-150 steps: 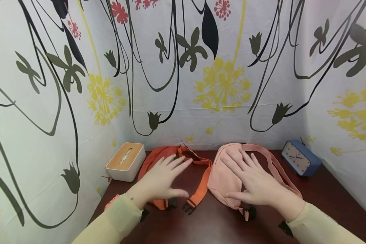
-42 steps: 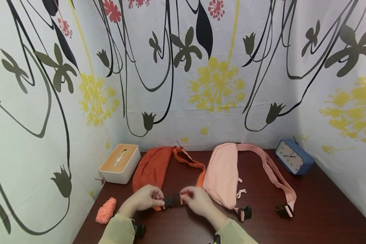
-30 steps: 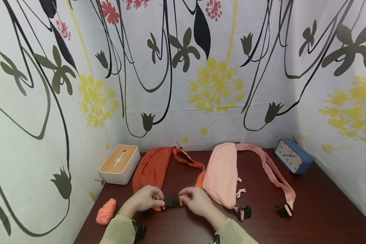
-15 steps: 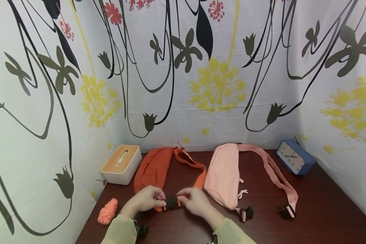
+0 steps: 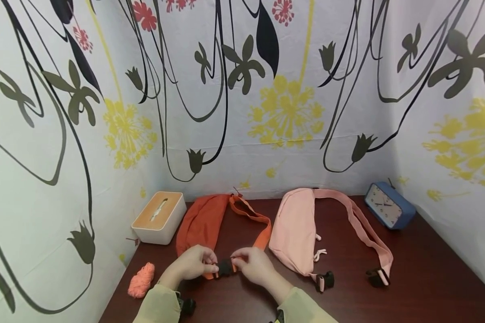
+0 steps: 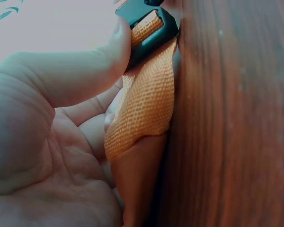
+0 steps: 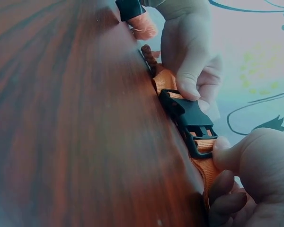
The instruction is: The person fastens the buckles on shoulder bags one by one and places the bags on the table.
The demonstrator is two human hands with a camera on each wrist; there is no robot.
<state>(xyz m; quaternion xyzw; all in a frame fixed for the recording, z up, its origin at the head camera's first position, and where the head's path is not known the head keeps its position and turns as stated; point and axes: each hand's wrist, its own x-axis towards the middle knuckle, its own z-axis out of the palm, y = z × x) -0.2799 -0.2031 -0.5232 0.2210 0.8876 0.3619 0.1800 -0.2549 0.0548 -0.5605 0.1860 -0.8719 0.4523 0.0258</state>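
on the near part of the dark worktop (image 5: 234,305), the left hand (image 5: 195,263) pinches one end of a black buckle (image 5: 225,268); the right hand (image 5: 255,265) pinches the orange strap (image 5: 263,237) at the other end. the buckle's halves sit together between them; i cannot tell whether they are fully locked. coral yarn (image 5: 141,281) lies left of the left hand. to the right, the pink bag (image 5: 294,229) lies with its strap unfastened. the red-orange bag (image 5: 202,222) lies just behind the buckle. farther back are a tissue box (image 5: 161,231), left, and a blue clock (image 5: 388,206), right, before patterned cloth (image 5: 234,134).
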